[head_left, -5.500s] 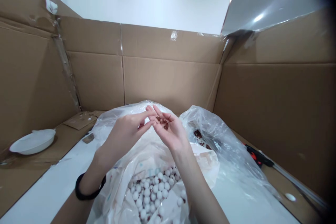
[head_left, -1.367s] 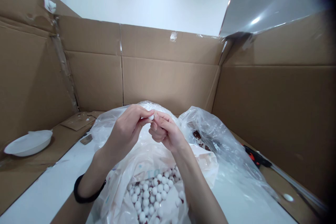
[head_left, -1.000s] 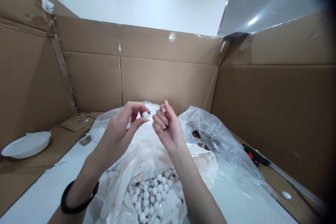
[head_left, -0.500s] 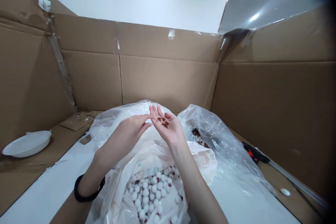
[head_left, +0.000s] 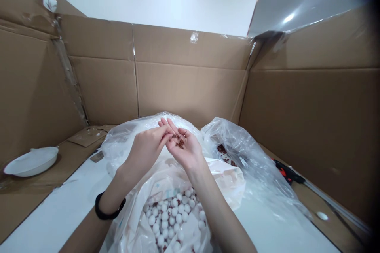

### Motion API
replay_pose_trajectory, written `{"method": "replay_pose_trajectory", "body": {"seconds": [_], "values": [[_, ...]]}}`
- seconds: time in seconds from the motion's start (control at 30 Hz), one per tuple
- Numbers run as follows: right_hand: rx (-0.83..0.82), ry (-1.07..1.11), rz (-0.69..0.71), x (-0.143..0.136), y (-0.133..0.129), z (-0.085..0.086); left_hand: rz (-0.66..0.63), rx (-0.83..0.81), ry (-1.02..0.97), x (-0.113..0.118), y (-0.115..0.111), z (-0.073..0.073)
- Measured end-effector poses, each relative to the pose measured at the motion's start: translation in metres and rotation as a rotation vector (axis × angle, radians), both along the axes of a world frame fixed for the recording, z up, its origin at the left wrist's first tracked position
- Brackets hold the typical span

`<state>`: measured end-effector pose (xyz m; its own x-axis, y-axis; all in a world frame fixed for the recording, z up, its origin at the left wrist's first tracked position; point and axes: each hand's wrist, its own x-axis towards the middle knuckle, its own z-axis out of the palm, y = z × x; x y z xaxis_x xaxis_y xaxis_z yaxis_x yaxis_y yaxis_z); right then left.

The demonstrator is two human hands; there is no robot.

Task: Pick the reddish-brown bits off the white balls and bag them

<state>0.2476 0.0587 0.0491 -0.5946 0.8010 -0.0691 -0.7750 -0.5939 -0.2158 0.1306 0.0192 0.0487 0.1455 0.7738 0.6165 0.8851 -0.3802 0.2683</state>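
My right hand [head_left: 185, 149] is turned palm up and slightly cupped, holding a small heap of reddish-brown star-shaped pieces [head_left: 179, 142]. Over that palm, the thumb and fingers of my left hand [head_left: 150, 142] are closed in a pinch at the edge of the heap. What lies between its fingertips is too small to make out. A black band [head_left: 102, 210] circles my left wrist. Below both hands, a white plastic bag [head_left: 138, 221] gapes around many small white balls [head_left: 166, 221], some showing reddish-brown star shapes.
A clear plastic bag [head_left: 252, 150] with more reddish-brown pieces [head_left: 225, 156] lies to the right. A white dish [head_left: 32, 162] sits at left on cardboard. At right is a black-and-red-handled tool [head_left: 289, 174] beside a metal bar. Cardboard walls [head_left: 190, 51] enclose the white work surface [head_left: 276, 225].
My right hand has shifted slightly left and down. My left thumb and fingertips have come together over the right palm, where before they were apart beside it.
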Motion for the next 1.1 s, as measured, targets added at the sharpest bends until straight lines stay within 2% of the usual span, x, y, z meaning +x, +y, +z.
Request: {"method": "replay_pose_trajectory", "body": {"seconds": [0.23,0.3,0.4,0.5,0.6,0.7,0.83,0.9,0.97,1.1], "values": [[-0.03,-0.04,-0.047,-0.008,0.003,-0.003,0.053,0.131,-0.215,-0.001,-0.006,0.005],[0.084,-0.069,0.049,-0.009,0.004,-0.006,0.047,0.163,-0.334,-0.001,-0.008,0.008],[0.394,-0.154,0.206,-0.007,0.003,-0.008,-0.014,0.156,-0.517,-0.001,-0.009,0.012],[0.662,-0.27,0.081,-0.005,-0.002,-0.006,-0.086,0.126,-0.629,0.0,-0.009,0.014],[0.796,-0.35,-0.028,-0.006,-0.008,-0.005,-0.143,0.093,-0.676,0.001,-0.008,0.014],[0.837,-0.383,-0.059,-0.008,-0.009,-0.007,-0.167,0.074,-0.693,0.002,-0.008,0.013],[0.833,-0.404,-0.15,-0.009,-0.006,-0.008,-0.116,0.069,-0.687,0.003,-0.008,0.008],[0.829,-0.405,-0.182,-0.009,-0.006,-0.008,-0.116,0.075,-0.765,0.004,-0.008,0.006],[0.83,-0.407,-0.188,-0.008,-0.007,-0.006,-0.193,0.05,-0.923,0.004,-0.008,0.007],[0.85,-0.416,-0.184,-0.007,-0.012,-0.003,-0.526,-0.135,-1.204,-0.001,-0.008,0.015]]}}
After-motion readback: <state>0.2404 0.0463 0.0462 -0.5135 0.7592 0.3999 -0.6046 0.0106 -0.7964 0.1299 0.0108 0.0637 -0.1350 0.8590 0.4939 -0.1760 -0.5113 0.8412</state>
